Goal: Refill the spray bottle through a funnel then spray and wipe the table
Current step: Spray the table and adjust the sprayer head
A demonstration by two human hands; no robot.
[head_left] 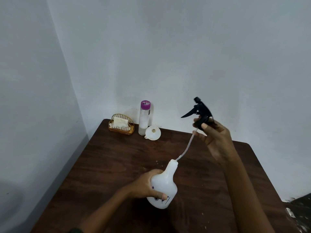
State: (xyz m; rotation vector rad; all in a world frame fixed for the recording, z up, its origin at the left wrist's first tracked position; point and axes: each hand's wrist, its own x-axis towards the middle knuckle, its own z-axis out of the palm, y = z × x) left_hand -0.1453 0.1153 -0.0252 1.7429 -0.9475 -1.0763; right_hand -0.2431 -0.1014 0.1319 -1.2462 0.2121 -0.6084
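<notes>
My left hand (148, 185) grips the white spray bottle (165, 185) by its body, tilted, above the near middle of the dark wooden table (117, 158). My right hand (213, 137) holds the black spray head (201, 111) up and to the right, off the bottle. Its thin clear dip tube (186, 147) slopes down, its lower end still in the bottle's open neck. A white funnel (153, 132) lies on its side at the table's back edge. Beside it stands a tall clear bottle (144, 118) with a purple cap.
A gold wire holder with white napkins (121, 124) sits at the table's back left corner. Pale walls close in behind and on the left. At the lower right, dark floor (301, 209) shows beyond the table's right edge.
</notes>
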